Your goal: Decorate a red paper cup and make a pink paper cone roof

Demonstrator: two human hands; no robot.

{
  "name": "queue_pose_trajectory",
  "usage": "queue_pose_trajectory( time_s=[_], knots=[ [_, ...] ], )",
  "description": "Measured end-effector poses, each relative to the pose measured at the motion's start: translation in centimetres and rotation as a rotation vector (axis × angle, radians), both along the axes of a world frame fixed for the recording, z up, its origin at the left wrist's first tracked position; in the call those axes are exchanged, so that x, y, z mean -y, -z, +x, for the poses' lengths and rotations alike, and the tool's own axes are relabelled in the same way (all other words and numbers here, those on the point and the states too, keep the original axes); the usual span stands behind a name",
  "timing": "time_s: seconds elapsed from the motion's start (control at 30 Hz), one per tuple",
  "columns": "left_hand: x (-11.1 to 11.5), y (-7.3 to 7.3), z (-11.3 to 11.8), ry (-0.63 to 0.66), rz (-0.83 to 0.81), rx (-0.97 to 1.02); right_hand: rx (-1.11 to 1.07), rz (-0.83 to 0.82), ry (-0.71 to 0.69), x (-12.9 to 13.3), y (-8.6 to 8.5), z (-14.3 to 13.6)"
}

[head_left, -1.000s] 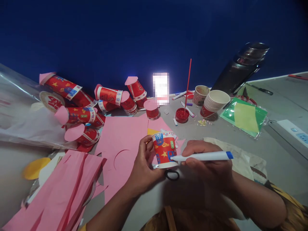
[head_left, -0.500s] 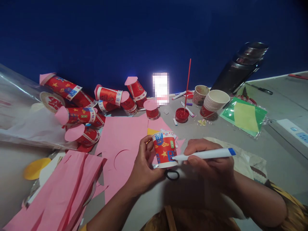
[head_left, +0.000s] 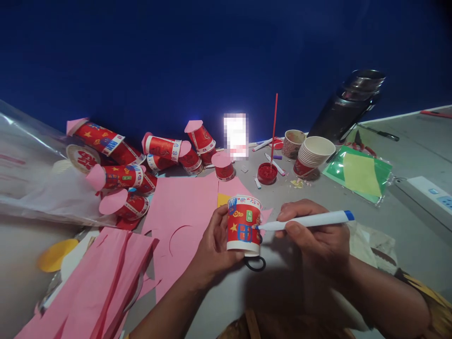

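My left hand (head_left: pixel 215 238) is wrapped round a red paper cup (head_left: pixel 240 235), which is upside down or right way up, I cannot tell. A blue window shape, a gold star and a green label show on its side. In my right hand (head_left: pixel 314 233) is a white marker (head_left: pixel 303 221) with a blue end, its tip close to the cup's right side by the blue window shape. Behind the cup lies pink paper (head_left: pixel 187 197) with a curved cut in it. A black scissors handle (head_left: pixel 254 264) shows just below the cup.
Red cups with pink cone tops (head_left: pixel 116 176) are piled at the left beside a plastic bag (head_left: pixel 31 179). Stacked paper cups (head_left: pixel 314 153), a red paint pot (head_left: pixel 267 174), a dark thermos (head_left: pixel 348 108) and a power strip (head_left: pixel 431 190) stand toward the back and right.
The cup has turned in my left hand, bringing the blue window shape toward the middle of the visible side. The marker tip now sits at the window's right, slightly higher.
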State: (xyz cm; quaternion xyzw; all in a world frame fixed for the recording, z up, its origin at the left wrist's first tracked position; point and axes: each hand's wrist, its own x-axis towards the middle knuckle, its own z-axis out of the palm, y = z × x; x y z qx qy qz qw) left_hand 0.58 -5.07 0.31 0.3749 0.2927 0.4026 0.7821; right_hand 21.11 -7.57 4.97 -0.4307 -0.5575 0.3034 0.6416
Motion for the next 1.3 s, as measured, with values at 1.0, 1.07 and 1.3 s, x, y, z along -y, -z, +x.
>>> queue_pose_trajectory(
  time_s=[1.0,1.07,1.3],
  knots=[
    [0.0,0.4,0.1,-0.040,0.057,-0.089,0.095,-0.002,-0.143,0.1,0.4,0.6],
    [0.0,0.4,0.1,-0.042,0.058,-0.084,0.097,0.000,-0.130,0.1,0.3,0.6],
    [0.0,0.6,0.1,-0.052,0.048,-0.087,0.090,0.045,-0.156,0.1,0.3,0.6]
  ],
)
